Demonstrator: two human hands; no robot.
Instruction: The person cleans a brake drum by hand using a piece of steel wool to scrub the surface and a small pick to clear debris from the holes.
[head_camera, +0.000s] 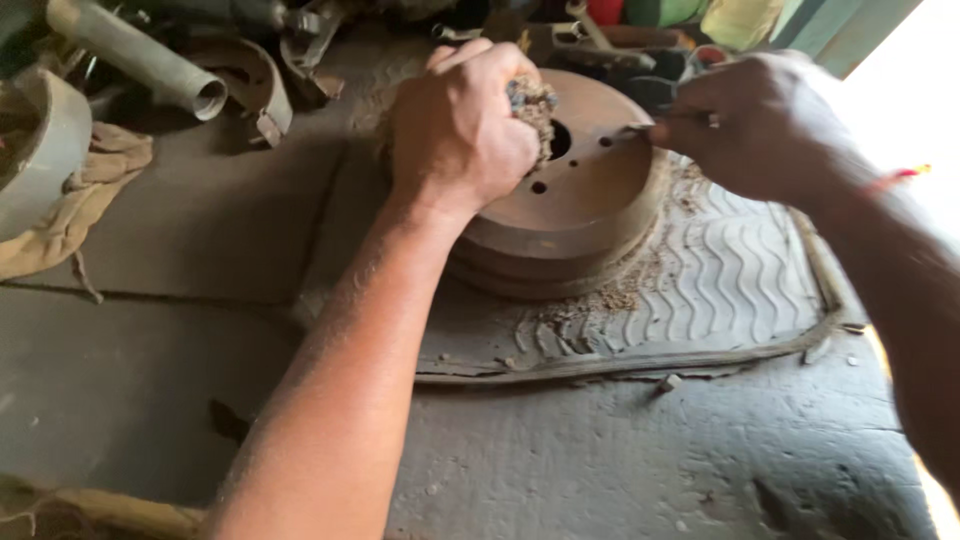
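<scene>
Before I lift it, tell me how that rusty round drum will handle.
The rusty drum looks like thick cast metal, so probably heavy and rigid. It sits flat on the ribbed mat, unlikely to tip; on edge it could roll. Its dusty, gritty surface may shed debris.

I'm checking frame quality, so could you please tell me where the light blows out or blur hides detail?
Head view: daylight blows out the upper right corner, behind the right hand; the left hand, its scrubbing wad and the rusty brake drum are evenly lit, slightly soft; the grey pipe at upper left lies in dimmer shade.
</scene>
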